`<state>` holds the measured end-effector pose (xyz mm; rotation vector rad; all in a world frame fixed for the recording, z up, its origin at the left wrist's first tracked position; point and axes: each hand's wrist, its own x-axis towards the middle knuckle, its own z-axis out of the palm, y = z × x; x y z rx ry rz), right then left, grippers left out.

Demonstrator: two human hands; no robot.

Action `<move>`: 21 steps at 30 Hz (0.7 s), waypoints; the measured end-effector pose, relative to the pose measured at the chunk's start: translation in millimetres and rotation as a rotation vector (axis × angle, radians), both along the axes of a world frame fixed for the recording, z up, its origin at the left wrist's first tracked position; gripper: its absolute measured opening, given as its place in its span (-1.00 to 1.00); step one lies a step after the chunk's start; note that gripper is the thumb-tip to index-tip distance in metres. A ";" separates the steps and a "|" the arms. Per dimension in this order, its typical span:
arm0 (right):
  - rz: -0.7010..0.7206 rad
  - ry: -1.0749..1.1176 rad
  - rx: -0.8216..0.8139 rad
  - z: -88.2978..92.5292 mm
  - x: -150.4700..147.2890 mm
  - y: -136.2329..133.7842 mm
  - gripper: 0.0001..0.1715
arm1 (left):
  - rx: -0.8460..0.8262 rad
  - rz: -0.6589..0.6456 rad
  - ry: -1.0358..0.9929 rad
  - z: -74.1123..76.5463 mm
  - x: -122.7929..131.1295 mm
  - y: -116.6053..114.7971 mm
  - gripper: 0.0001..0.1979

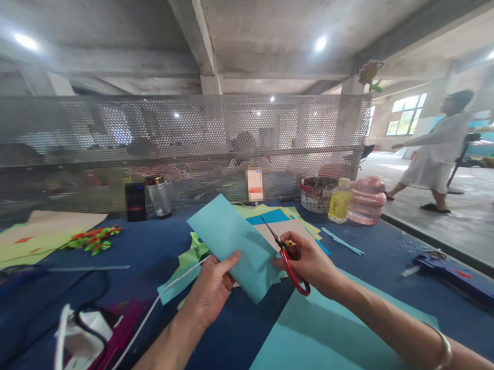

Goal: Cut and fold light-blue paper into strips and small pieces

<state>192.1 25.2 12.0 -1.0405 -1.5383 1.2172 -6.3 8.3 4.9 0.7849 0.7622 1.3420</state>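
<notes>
My left hand [212,286] pinches the lower edge of a folded light-blue sheet of paper [233,245] and holds it up above the blue table [144,253]. My right hand [310,264] grips red-handled scissors [288,256], fingers through the loops. The blades are slightly apart and point up and left, lying against the sheet's right edge. Beneath both hands lie more coloured sheets [280,216] and green paper offcuts [190,257].
A large teal sheet [317,339] lies at the front right, a blue glue gun [456,272] at the right edge. Jar [158,196], yellow bottle [339,200], pink jug [369,199] and basket [316,193] stand along a mesh screen. White cable [146,318] crosses left. A person [436,151] walks at the far right.
</notes>
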 end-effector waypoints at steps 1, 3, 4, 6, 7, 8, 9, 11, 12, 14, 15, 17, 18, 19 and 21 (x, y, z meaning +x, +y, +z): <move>-0.012 -0.014 0.004 0.4 -0.3 -0.4 -0.57 | 0.000 -0.018 -0.010 -0.3 0.4 -1.0 -0.69; -0.032 -0.039 0.011 1.9 -1.4 -1.8 -0.59 | 0.012 -0.054 -0.018 -1.1 1.7 -3.0 -0.65; -0.039 -0.048 0.014 2.7 -2.1 -2.7 -0.59 | 0.017 -0.071 -0.014 -1.7 2.4 -3.7 -0.63; -0.040 -0.060 0.017 3.8 -3.2 -4.5 -0.60 | 0.023 -0.102 0.001 -2.9 3.5 -4.1 -0.59; -0.035 -0.062 0.018 4.1 -3.7 -5.2 -0.60 | 0.027 -0.109 0.003 -3.5 3.7 -3.7 -0.58; -0.031 -0.063 0.018 4.3 -4.1 -5.9 -0.60 | 0.030 -0.110 -0.001 -4.1 3.8 -3.1 -0.57; -0.029 -0.063 0.019 4.5 -4.6 -6.6 -0.59 | 0.034 -0.106 -0.008 -4.5 3.6 -2.3 -0.56; -0.028 -0.052 0.025 4.9 -5.5 -7.6 -0.58 | 0.043 -0.095 -0.017 -5.1 3.1 -0.7 -0.53; -0.030 -0.042 0.030 5.2 -5.9 -7.9 -0.57 | 0.045 -0.091 -0.019 -5.2 2.8 -0.2 -0.52; -0.035 -0.030 0.038 5.6 -6.7 -8.4 -0.56 | 0.048 -0.090 -0.019 -4.9 2.6 0.1 -0.51; -0.036 -0.030 0.040 5.6 -7.0 -8.4 -0.56 | 0.049 -0.093 -0.018 -4.5 2.7 -0.1 -0.51; -0.037 -0.034 0.042 5.3 -7.1 -8.3 -0.57 | 0.051 -0.096 -0.013 -3.6 3.0 -0.8 -0.51; -0.034 -0.034 0.042 5.0 -7.0 -8.1 -0.57 | 0.051 -0.095 -0.011 -3.1 3.1 -1.3 -0.51; -0.033 -0.031 0.042 4.6 -6.8 -7.9 -0.58 | 0.052 -0.092 -0.010 -2.5 3.2 -1.8 -0.51; -0.034 -0.025 0.039 3.9 -6.2 -7.5 -0.58 | 0.053 -0.089 -0.007 -1.3 2.9 -2.6 -0.51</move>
